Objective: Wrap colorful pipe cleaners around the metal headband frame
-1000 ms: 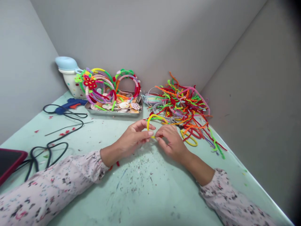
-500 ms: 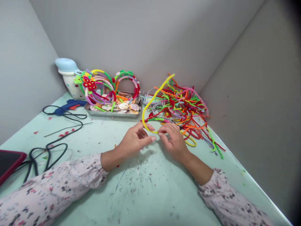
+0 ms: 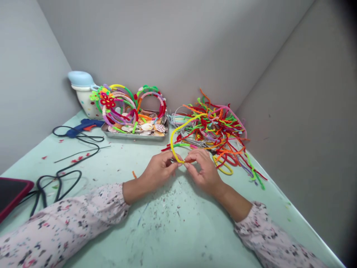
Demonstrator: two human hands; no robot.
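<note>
A yellow pipe cleaner (image 3: 172, 139) rises from my fingertips in a curve and leans back to the right. My left hand (image 3: 157, 169) pinches its lower end between thumb and forefinger. Close against it, the thumb and forefinger of my right hand (image 3: 203, 169) are closed at the same end, with a bit of orange (image 3: 190, 161) showing between them. Just beyond the fingers is a curved band in red, green and pink (image 3: 182, 144); whether my hands touch it I cannot tell.
Tangled pipe cleaners (image 3: 220, 126) lie at the back right. A metal tray (image 3: 136, 137) holds shells and several wrapped hoops (image 3: 122, 87). Left are a blue glue gun (image 3: 80, 127), a black cord (image 3: 60, 173), a lidded cup (image 3: 85, 98) and a red-edged device (image 3: 16, 197).
My left thumb and forefinger have closed on the yellow pipe cleaner's lower end, near my right fingertips. Its free end has swung down and back toward the pile.
</note>
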